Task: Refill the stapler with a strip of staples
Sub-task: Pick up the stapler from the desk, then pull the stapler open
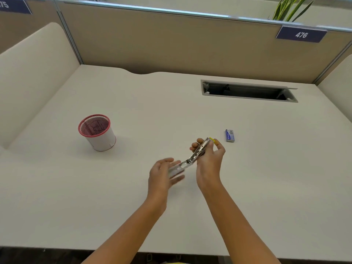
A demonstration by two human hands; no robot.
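Note:
A stapler (198, 152) is held above the desk, swung wide open at its hinge. Its metal magazine with a yellow tip points up and to the right. My right hand (208, 159) grips that metal part. My left hand (162, 175) holds the stapler's pale, blurred top cover, which points down to the left. A small blue box of staples (230, 135) lies on the desk just right of my right hand, apart from it. No loose staple strip is visible.
A red mesh pen cup (97, 132) with a white base stands on the cream desk (133, 216) to the left. An open cable tray slot (247, 91) sits at the back right. Beige partition panels enclose the back and sides.

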